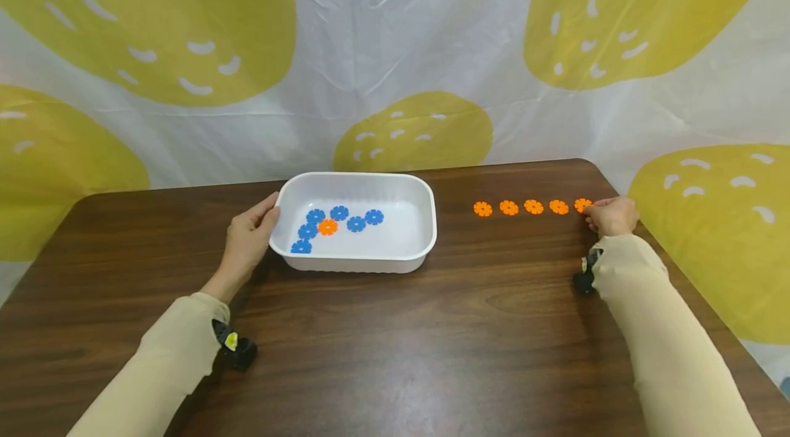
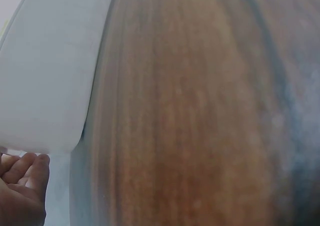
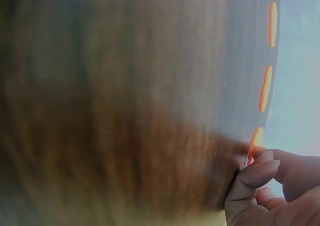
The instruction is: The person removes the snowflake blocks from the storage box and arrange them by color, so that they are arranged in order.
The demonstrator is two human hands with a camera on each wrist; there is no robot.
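Observation:
My left hand holds the left end of a white plastic tray, thumb at its rim. In the left wrist view, bent fingers lie against the tray's end wall. Inside the tray are several blue notched plastic discs and one orange disc. Far to the right, my right hand pinches the edge of the last orange disc in a row on the table. The right wrist view has thumb and fingertip at that disc, partly covering it.
More orange discs lie flat in an evenly spaced line between the tray and my right hand. The brown wooden table ends at the back against a white curtain with yellow fruit shapes. Its right edge runs close by my right hand.

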